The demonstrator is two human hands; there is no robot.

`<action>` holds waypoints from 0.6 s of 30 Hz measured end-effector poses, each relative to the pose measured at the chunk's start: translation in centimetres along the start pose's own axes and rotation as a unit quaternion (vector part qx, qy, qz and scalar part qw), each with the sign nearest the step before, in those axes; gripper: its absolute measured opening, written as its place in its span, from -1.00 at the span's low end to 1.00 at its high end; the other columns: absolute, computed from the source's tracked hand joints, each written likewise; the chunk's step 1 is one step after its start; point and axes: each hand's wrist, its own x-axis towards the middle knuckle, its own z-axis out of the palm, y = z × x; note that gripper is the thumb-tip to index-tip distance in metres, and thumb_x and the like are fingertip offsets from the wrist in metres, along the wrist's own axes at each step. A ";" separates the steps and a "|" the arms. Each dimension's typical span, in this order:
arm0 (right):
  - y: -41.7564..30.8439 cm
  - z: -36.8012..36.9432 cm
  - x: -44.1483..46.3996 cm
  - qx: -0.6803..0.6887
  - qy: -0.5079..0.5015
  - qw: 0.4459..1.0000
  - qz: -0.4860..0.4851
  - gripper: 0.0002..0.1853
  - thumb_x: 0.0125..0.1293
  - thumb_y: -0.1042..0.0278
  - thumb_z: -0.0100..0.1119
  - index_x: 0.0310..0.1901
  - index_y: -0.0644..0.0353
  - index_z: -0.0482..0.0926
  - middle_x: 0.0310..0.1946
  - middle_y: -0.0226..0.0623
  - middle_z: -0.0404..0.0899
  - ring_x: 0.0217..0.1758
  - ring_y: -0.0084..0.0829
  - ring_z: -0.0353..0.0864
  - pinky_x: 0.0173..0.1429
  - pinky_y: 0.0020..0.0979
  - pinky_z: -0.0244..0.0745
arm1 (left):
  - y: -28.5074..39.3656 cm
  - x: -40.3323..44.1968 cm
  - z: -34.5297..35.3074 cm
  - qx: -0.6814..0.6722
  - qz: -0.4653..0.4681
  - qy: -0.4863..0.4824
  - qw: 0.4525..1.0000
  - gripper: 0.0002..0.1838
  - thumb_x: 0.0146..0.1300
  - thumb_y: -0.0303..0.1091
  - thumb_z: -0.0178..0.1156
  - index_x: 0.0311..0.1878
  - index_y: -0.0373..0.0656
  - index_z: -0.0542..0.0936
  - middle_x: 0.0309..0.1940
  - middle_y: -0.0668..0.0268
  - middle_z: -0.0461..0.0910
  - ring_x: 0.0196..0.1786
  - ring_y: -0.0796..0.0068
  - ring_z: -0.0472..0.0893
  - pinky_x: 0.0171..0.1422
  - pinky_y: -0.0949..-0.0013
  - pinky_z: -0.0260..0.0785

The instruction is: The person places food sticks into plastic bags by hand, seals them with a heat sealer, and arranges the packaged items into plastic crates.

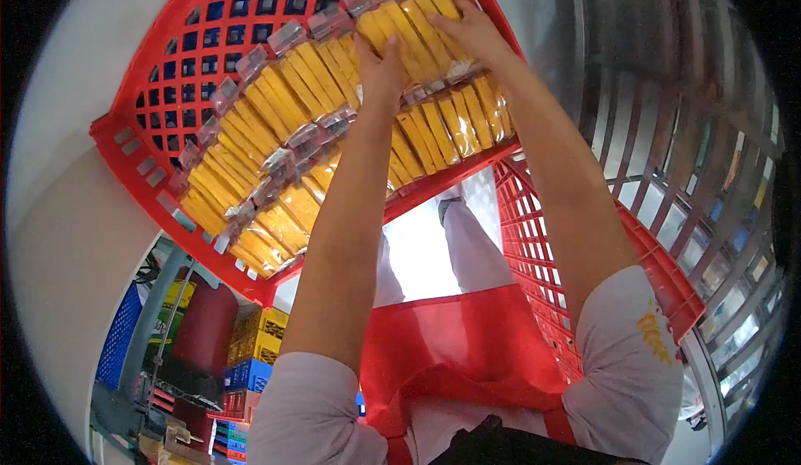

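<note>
A red plastic basket (125,135) at the top holds two rows of yellow slabs in clear packets (275,98). My left hand (381,73) and my right hand (476,31) are on either side of a group of yellow packets (409,35) at the upper right end of the back row. Both hands grip this group between them, thumbs on the near side. Some fingertips are hidden behind the packets. The front row of packets (446,131) lies just below my hands.
A second red basket (534,240) stands below, near my right arm. Metal slatted racks (667,115) line the right side. Stacked yellow crates (254,336) and blue crates (248,375) are at the lower left, beside a white wall (67,240).
</note>
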 end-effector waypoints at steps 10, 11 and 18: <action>-2.1 2.5 -1.9 -0.379 0.113 0.917 0.049 -0.35 0.03 0.15 0.13 0.17 0.13 0.18 0.00 -0.06 0.35 0.05 -0.21 0.36 0.09 -0.30 0.28 | 1.6 -0.9 2.9 0.358 0.058 0.162 0.918 -0.13 -0.11 -0.25 0.27 0.23 -0.29 0.01 0.03 -0.15 0.17 0.07 -0.05 0.24 0.18 0.23 0.10; -2.3 2.7 -1.8 -0.429 0.085 0.898 0.045 -0.35 0.02 0.13 0.12 0.16 0.12 0.19 0.00 -0.03 0.34 0.04 -0.16 0.35 0.09 -0.27 0.27 | 0.7 -0.6 3.0 0.370 0.094 0.195 0.904 -0.12 -0.14 -0.21 0.30 0.22 -0.25 0.05 -0.03 -0.19 0.20 0.02 -0.09 0.28 0.13 0.19 0.15; 0.4 2.5 -2.5 -0.279 -0.001 0.955 -0.097 -0.35 0.02 0.27 0.09 0.18 0.16 0.11 -0.05 0.07 0.35 0.04 -0.06 0.35 0.10 -0.22 0.26 | -0.3 -3.3 -0.2 0.345 0.161 0.080 0.921 -0.38 0.02 -0.20 0.14 0.14 -0.27 0.22 0.06 -0.11 0.16 0.12 0.00 0.20 0.18 0.23 0.07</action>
